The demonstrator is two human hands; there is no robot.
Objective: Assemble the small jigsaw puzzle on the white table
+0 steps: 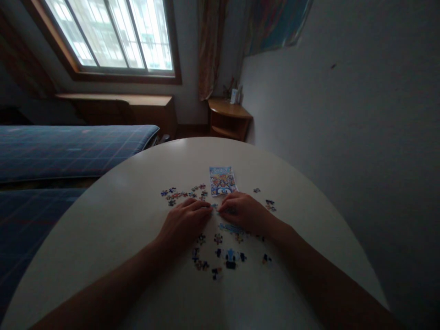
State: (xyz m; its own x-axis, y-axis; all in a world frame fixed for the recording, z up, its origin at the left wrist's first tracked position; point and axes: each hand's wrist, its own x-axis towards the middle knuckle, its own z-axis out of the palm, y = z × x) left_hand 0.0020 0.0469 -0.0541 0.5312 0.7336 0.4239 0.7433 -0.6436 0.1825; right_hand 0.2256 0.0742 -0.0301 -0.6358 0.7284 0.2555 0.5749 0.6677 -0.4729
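My left hand [187,217] rests on the table with its fingers together, the tips pinching a small light-blue jigsaw puzzle piece [215,207]. Facing it, my right hand [244,211] is curled, thumb and fingertips closed at the other side of that piece; its fingers partly hide what lies beneath. Just below the right hand lies a joined light-blue strip of puzzle pieces [232,228]. Nearer to me is a joined section with a blue figure [231,257]. Past the hands lies a small printed picture sheet [222,181] with a cartoon penguin-like face.
Loose puzzle pieces [175,196] are spread left of the sheet, and a few pieces [270,205] lie to the right. More pieces [199,261] sit near me on the round white table [137,220]. A plaid mattress [68,151] stands left; a white wall [343,137] is at the right.
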